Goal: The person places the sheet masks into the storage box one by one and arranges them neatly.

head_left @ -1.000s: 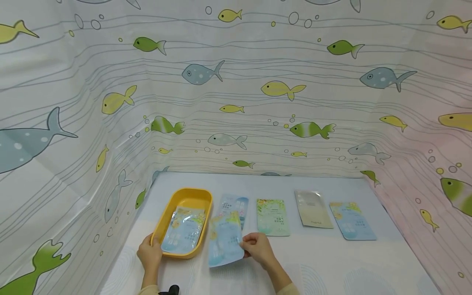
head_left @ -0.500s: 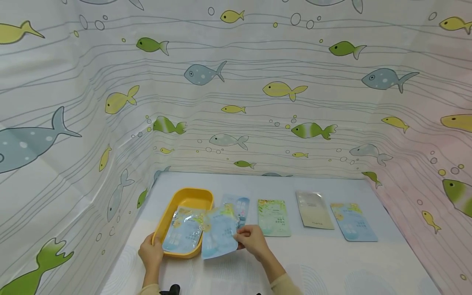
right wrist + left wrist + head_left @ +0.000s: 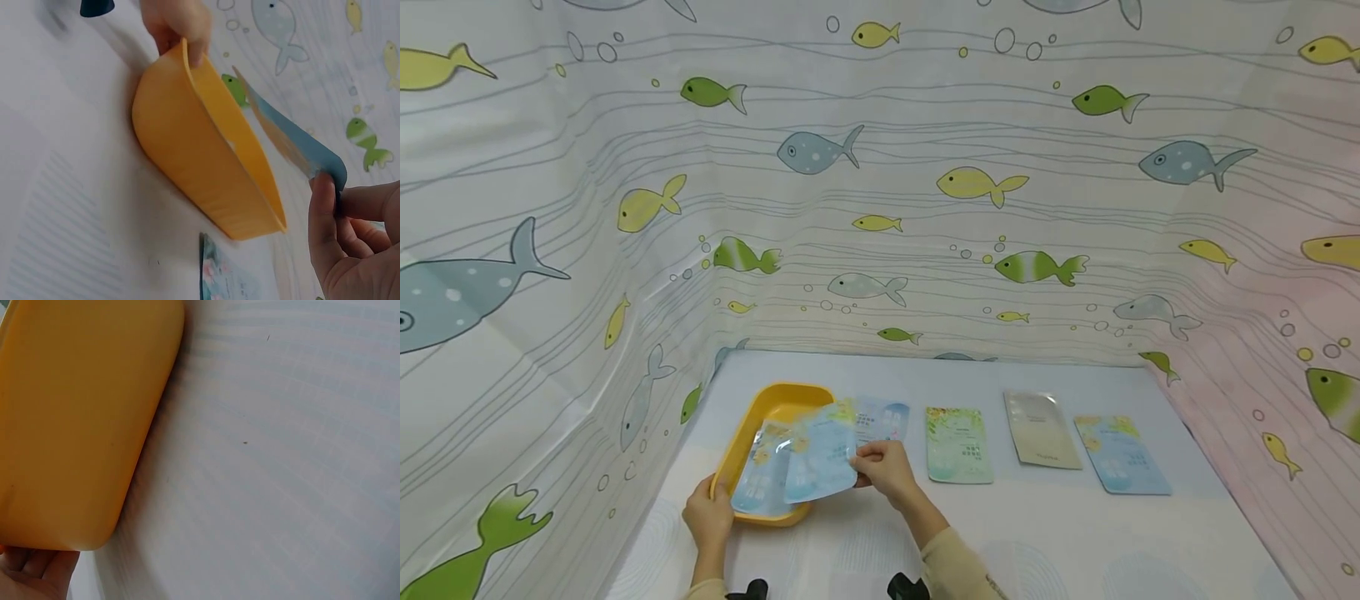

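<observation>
from where i stand, the right hand (image 3: 886, 469) has a thin blue packet (image 3: 822, 457) pinched by its right-hand edge, thumb on one face and fingertips on the other, with no more gap between them than the packet itself. the packet is in the air, tilted, over the right side of the yellow tray (image 3: 788, 402); from the right wrist it shows nearly edge-on, a little bowed, clear of the rim. the left hand (image 3: 708, 512) is curled over the tray's near left corner, gripping the rim.

i'd judge the packet light and bendy, a flat sleeve that gives at the middle and could sag or swing at the far end, since it's held at one side only. its face looks glossy, so it may slide against a second blue packet (image 3: 758, 479) that lies in the tray beneath it. it doesn't seem fragile, though a hard squeeze might crease it. the flat edge looks the best place to pinch, away from any soft filling. the tray looks stiff, and its lip gives a sure hold.

on the table (image 3: 1075, 546), a pale blue packet (image 3: 883, 418) lies just right of the tray, then a green packet (image 3: 958, 446), a silvery packet (image 3: 1043, 432) and a last blue packet (image 3: 1122, 456).
</observation>
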A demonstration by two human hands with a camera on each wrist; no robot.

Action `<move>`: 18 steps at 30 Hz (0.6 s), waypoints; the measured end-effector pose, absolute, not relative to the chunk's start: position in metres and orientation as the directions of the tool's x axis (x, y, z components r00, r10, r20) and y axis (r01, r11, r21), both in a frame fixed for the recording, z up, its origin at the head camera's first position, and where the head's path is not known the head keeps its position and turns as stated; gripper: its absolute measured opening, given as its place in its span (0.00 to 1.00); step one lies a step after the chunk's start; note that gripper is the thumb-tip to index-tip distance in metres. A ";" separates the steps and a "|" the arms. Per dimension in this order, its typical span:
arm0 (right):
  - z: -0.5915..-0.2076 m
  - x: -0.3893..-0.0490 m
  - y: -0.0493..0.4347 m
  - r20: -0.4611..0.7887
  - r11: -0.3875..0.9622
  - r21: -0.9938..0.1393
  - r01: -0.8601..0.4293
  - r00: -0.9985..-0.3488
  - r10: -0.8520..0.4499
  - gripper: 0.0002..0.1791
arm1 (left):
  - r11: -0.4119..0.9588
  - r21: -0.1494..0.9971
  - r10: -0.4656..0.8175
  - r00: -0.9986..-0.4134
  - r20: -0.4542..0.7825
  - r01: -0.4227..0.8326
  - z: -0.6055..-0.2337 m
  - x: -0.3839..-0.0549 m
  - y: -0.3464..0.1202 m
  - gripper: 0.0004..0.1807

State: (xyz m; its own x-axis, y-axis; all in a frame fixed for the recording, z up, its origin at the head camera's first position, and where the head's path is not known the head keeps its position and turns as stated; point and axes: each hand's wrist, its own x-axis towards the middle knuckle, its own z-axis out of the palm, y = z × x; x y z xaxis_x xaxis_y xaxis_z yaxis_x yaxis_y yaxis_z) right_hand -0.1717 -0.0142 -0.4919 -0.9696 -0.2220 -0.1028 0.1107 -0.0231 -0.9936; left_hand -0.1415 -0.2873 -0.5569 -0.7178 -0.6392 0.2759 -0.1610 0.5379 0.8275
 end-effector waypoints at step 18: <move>-0.499 -0.180 -0.046 -0.122 0.026 -0.993 0.119 -0.969 -0.214 0.04 | 0.524 0.833 -0.647 -0.719 0.254 -0.177 -0.557 -0.142 -0.289 0.13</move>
